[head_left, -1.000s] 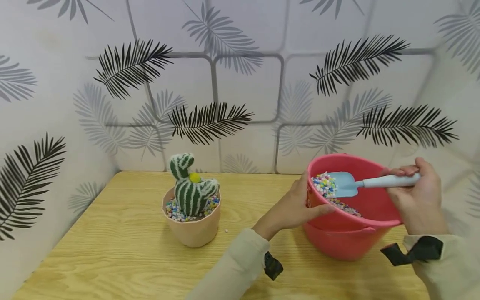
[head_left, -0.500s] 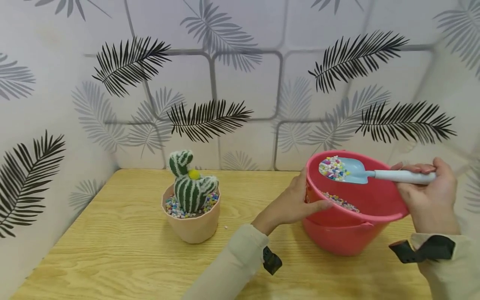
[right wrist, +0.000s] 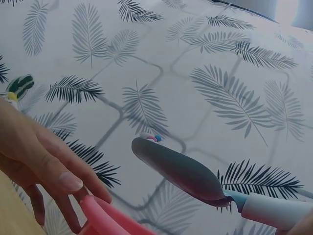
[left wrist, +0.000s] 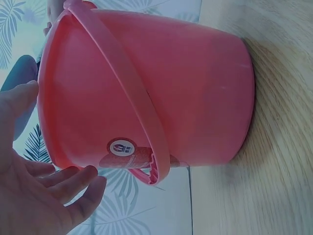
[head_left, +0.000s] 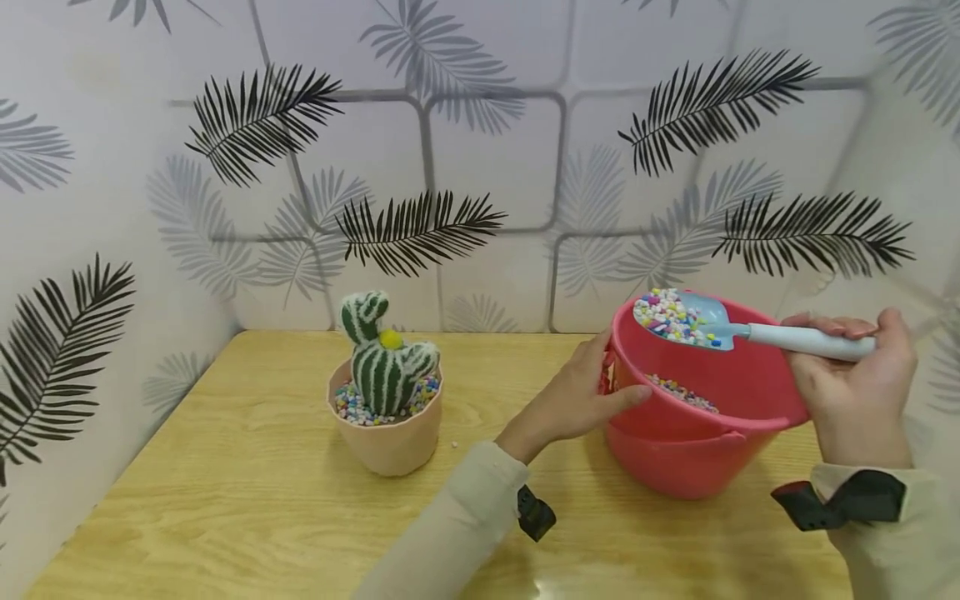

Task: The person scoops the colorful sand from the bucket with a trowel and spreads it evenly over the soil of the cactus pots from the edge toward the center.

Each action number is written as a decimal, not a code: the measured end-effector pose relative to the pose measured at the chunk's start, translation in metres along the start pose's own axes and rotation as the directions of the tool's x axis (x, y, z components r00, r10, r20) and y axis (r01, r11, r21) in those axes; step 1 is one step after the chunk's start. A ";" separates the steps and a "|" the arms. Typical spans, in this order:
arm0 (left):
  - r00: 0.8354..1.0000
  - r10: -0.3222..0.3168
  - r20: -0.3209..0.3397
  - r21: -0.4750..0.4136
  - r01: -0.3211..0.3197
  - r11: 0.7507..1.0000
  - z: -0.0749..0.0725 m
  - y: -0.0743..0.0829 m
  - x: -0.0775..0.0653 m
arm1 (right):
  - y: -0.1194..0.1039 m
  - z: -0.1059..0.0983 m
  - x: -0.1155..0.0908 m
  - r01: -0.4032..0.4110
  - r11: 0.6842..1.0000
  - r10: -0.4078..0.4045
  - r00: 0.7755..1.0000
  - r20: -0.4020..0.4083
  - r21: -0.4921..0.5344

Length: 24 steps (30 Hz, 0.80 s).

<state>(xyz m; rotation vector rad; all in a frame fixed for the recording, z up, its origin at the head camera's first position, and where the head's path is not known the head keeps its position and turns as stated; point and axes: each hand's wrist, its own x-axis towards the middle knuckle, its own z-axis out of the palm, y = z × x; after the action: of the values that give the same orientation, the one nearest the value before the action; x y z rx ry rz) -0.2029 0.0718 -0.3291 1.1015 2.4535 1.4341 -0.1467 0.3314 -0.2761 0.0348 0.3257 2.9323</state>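
My right hand [head_left: 855, 383] grips the white handle of a light blue trowel [head_left: 716, 321] above a pink bucket [head_left: 675, 458]. Small multicoloured pellets [head_left: 675, 318] fill the trowel's blade; a few of them rise over its edge in the right wrist view. Spread fingers and a straight thumb show on my left hand [left wrist: 34, 191], right at the bucket's rim, with the palm apart from its wall. More pellets [head_left: 682, 392] lie inside the bucket. Left of it stands a peach pot [head_left: 386, 446] with a green-and-white knitted cactus [head_left: 382, 375] set in similar pellets.
A wood-grain tabletop [head_left: 247, 483] carries both the bucket and the pot. One loose pellet [head_left: 453, 445] lies just right of the pot. Behind the table rises a leaf-patterned wall [head_left: 495, 167]. The bucket's pink bail handle [left wrist: 129, 83] hangs down along its side.
The loaded trowel has risen and shifted right along with my right hand, its blade tilting. My left hand has slid slightly left along the bucket's rim.
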 end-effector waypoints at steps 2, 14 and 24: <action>1.000 -0.027 0.004 -0.001 0.027 1.000 -0.003 0.001 -0.002 | 0.003 0.001 0.000 -0.001 1.000 0.001 1.000 0.001 -0.007; 0.992 -0.117 -0.036 0.033 0.118 0.992 -0.014 -0.003 -0.012 | 0.018 0.001 0.004 -0.051 0.997 0.049 0.998 -0.047 -0.050; 0.992 -0.109 -0.069 0.076 0.114 0.991 -0.025 -0.010 -0.021 | 0.036 -0.012 0.004 -0.080 0.996 0.080 0.997 -0.008 -0.046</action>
<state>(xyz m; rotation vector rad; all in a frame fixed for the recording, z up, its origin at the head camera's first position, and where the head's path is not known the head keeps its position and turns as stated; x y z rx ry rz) -0.2025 0.0378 -0.3286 0.9287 2.5926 1.3715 -0.1576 0.2955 -0.2795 0.0335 0.2634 3.0187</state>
